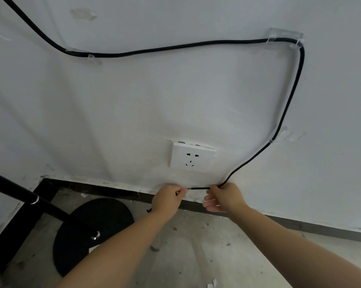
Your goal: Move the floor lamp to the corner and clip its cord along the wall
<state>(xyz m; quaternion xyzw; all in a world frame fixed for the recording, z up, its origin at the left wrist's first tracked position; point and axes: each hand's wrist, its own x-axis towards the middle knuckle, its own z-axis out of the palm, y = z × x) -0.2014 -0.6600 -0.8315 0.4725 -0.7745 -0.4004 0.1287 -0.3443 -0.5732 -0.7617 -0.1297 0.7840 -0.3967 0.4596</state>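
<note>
The black cord (175, 47) runs along the white wall through a clear clip (284, 37) at the upper right, another clear clip (86, 54) at the upper left and a third (276, 138) lower right, then drops to the skirting. My right hand (224, 196) pinches the cord low on the wall. My left hand (168, 197) pinches the cord's end a short way to the left, below the socket (191, 157). The floor lamp's round black base (92, 231) stands on the floor at lower left, its black pole (15, 190) slanting up to the left.
A dark skirting strip (113, 190) runs along the wall's foot. The concrete floor (206, 256) carries dust, debris and small white paper scraps (211, 284). A dark vertical strip (15, 231) marks the corner at the left.
</note>
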